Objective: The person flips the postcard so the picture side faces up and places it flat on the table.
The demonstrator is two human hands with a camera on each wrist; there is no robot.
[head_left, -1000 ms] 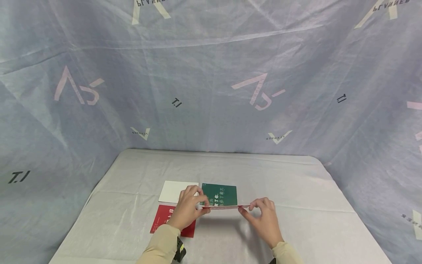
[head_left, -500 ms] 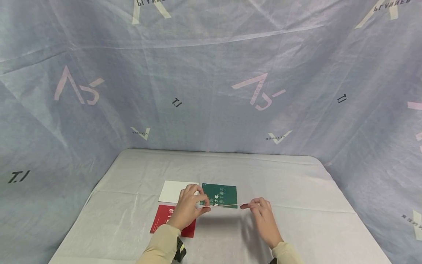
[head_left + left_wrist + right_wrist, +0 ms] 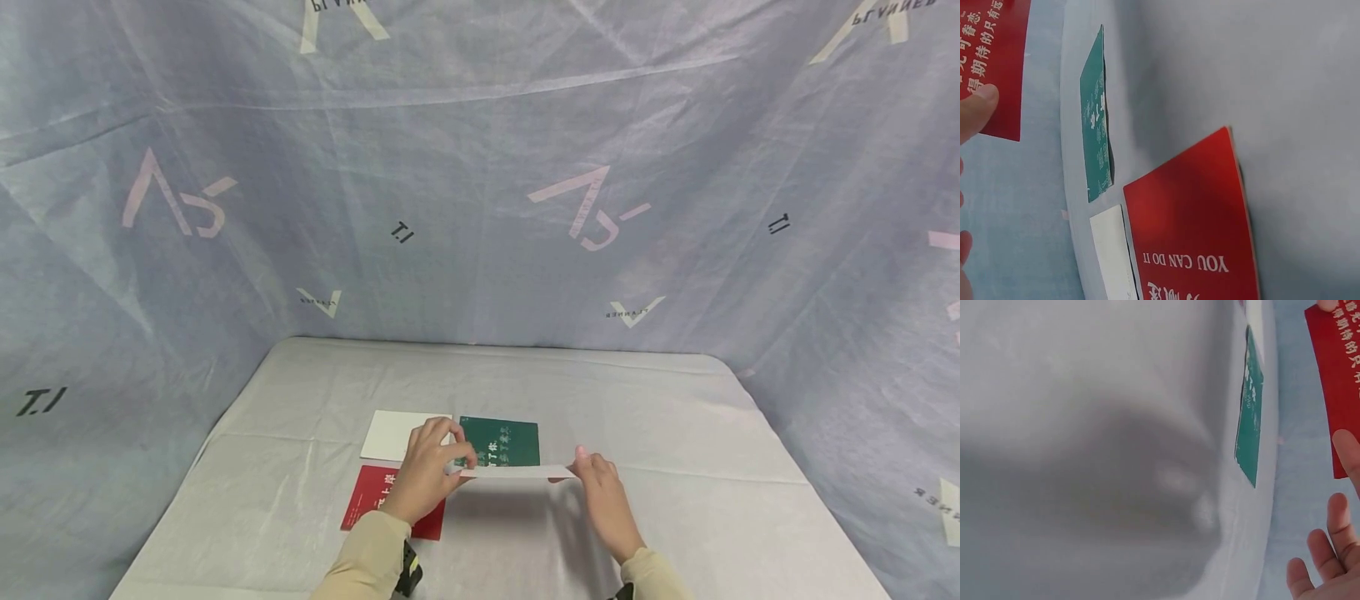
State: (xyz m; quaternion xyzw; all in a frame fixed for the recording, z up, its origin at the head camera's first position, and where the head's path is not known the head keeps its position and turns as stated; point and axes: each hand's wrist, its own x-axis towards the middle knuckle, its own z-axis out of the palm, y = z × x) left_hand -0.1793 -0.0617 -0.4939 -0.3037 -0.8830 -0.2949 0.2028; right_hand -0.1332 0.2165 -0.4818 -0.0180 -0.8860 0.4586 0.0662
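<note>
Raised over the table, a thin red card (image 3: 1007, 62) with white Chinese characters is held between both hands. Its pale side (image 3: 517, 472) shows as a narrow strip in the head view. My left hand (image 3: 427, 471) pinches the card's left end, thumb underneath. At the other end, my right hand (image 3: 603, 500) grips the edge with its thumb up top and a finger below. In the right wrist view one fingertip (image 3: 1346, 450) lies on the red face, and the other fingers are spread away from it. Beyond the card lies a green card (image 3: 501, 442) with white writing.
A white card (image 3: 393, 435) lies left of the green one. Nearer me, partly hidden by the left wrist, is a red card (image 3: 1191, 219) reading "YOU CAN DO IT". A pale cloth covers the table (image 3: 712, 517); a printed grey-blue curtain (image 3: 480, 167) surrounds it.
The held card has tipped from a reddish strip, through edge-on, to its pale side. My right fingers have shifted on its end, the thumb now on top. The left hand stays put.
</note>
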